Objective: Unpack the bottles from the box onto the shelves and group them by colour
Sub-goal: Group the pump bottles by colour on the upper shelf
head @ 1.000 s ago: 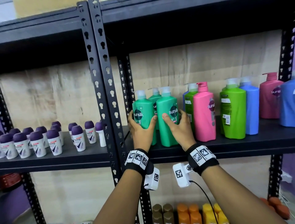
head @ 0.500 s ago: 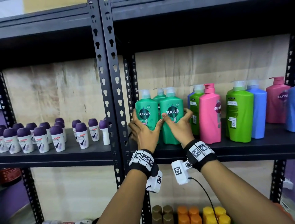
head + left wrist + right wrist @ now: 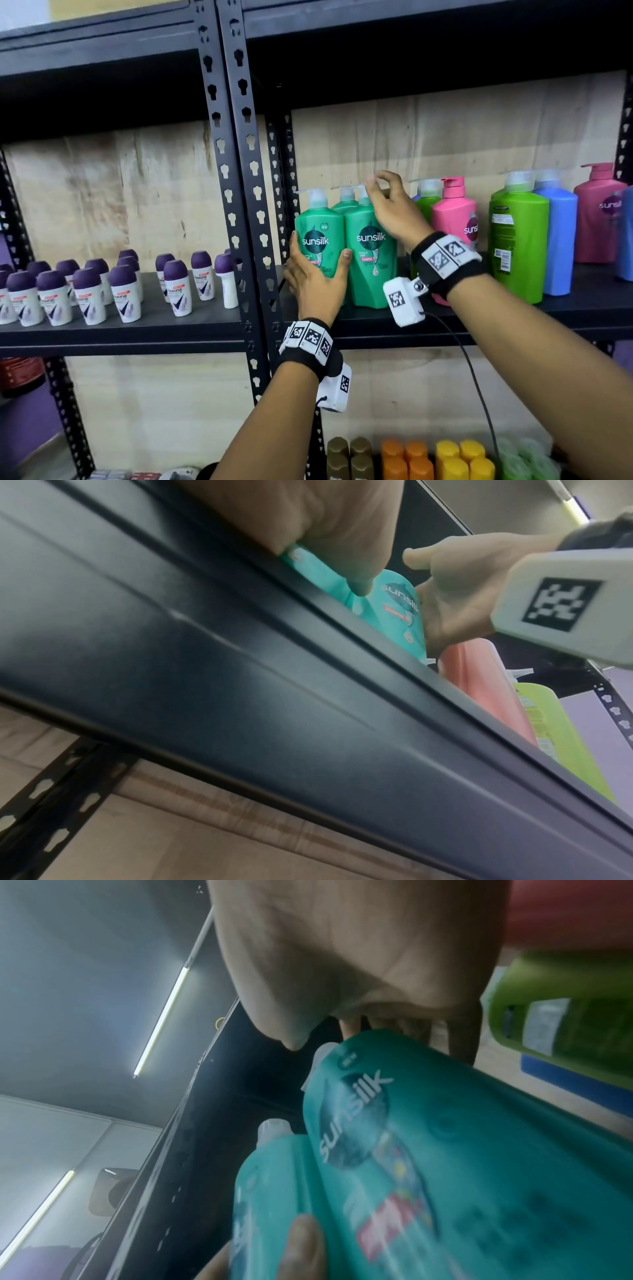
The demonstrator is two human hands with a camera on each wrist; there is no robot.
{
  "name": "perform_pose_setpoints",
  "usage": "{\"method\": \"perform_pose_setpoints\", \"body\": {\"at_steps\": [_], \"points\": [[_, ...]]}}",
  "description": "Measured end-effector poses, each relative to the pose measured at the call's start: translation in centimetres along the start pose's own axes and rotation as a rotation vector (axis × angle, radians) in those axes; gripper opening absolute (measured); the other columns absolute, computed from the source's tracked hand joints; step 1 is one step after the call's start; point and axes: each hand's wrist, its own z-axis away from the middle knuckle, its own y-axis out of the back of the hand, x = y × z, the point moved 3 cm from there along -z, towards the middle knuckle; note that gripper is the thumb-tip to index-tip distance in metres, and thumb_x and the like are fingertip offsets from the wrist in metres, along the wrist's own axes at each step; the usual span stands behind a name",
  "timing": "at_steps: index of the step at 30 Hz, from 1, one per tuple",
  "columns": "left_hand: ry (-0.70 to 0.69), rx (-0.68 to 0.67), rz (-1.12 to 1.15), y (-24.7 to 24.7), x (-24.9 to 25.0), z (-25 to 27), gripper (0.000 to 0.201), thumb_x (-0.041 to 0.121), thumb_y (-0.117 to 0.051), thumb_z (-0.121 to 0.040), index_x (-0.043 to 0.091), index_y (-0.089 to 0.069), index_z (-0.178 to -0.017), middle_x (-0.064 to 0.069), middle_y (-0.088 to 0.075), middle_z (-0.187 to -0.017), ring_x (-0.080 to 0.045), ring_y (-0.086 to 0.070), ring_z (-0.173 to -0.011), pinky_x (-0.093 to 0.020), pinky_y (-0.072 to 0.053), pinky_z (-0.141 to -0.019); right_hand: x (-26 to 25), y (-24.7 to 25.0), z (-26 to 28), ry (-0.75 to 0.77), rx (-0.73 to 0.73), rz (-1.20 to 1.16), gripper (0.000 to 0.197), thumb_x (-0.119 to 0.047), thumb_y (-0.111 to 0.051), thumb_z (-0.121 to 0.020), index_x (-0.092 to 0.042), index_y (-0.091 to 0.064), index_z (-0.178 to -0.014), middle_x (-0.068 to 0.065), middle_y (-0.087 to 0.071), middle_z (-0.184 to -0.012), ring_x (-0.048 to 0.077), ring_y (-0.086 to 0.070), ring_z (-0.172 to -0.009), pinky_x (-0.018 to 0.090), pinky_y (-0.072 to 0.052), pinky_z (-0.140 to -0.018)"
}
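Three teal-green plastic pump bottles marked "sunsilk" stand upright in a tight cluster at the left end of the black metal shelf (image 3: pixel 376 323), in the middle of the head view: the front-left teal bottle (image 3: pixel 317 233), the front-right teal bottle (image 3: pixel 368 250) touching it, and a third teal bottle (image 3: pixel 346 202) tucked behind the pair. They appear packed against the shelf's perforated black upright (image 3: pixel 239 171) so that one colour keeps one spot, apart from the mixed row to the right.

The left hand (image 3: pixel 317 279) cups the lower body of the front-left bottle, thumb on the right edge and fingers round the left side, probably steadying it while the group is squared up. The right hand (image 3: pixel 394 209) is raised beside the pump of the front-right bottle, fingers loosely curled with the fingertips (image 3: pixel 375 180) near the nozzle; it grasps nothing that I can see, though the right wrist view shows the palm close over the bottle's shoulder. Both forearms reach up from the lower frame.

Right of centre stand a lime-green bottle (image 3: pixel 517 240), a pink pump bottle (image 3: pixel 454 219) and a blue bottle (image 3: pixel 558 240), not yet sorted. At left, small white roll-on bottles with purple caps (image 3: pixel 85 291) fill the neighbouring shelf.
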Motion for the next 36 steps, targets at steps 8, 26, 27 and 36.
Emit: {"method": "perform_pose_setpoints", "body": {"at_steps": [8, 26, 27, 36], "points": [[-0.015, 0.006, -0.002, 0.1, 0.1, 0.1, 0.098, 0.058, -0.069, -0.083, 0.036, -0.006, -0.155, -0.012, -0.031, -0.157, -0.03, -0.027, -0.141, -0.053, -0.019, -0.121, 0.4, -1.7, -2.3, 0.073, -0.046, 0.071, 0.035, -0.057, -0.048, -0.099, -0.026, -0.058, -0.111, -0.007, -0.076, -0.094, 0.015, -0.068, -0.091, 0.036, -0.053, -0.089], [0.002, 0.024, -0.032, 0.0, 0.2, 0.2, 0.1, 0.059, -0.07, -0.083, 0.034, -0.006, -0.156, -0.011, -0.033, -0.154, -0.032, -0.031, -0.139, -0.051, -0.023, -0.117, 0.6, -1.9, -2.4, 0.105, -0.033, 0.103, 0.038, -0.058, -0.048, -0.099, -0.023, -0.056, -0.111, 0.0, -0.073, -0.1, 0.021, -0.067, -0.094, 0.04, -0.053, -0.09], [0.004, 0.022, -0.031, 0.0, 0.2, 0.2, 0.1, 0.059, -0.07, -0.083, 0.034, -0.006, -0.156, -0.011, -0.033, -0.155, -0.032, -0.031, -0.139, -0.05, -0.022, -0.118, 0.6, -1.8, -2.3, 0.099, -0.032, 0.093, 0.04, -0.059, -0.048, -0.098, -0.024, -0.056, -0.114, -0.001, -0.073, -0.101, 0.021, -0.067, -0.095, 0.04, -0.053, -0.091], [0.03, 0.012, 0.02, 0.4, 0.2, 0.2, 0.099, 0.054, -0.076, -0.081, 0.035, -0.01, -0.153, -0.009, -0.036, -0.153, -0.031, -0.039, -0.137, -0.053, -0.035, -0.114, 3.3, -1.3, 3.4, -0.006, -0.127, -0.015, 0.102, -0.044, -0.076, -0.085, -0.026, -0.009, -0.159, 0.005, -0.031, -0.156, 0.02, -0.034, -0.143, 0.038, -0.03, -0.12]]}}
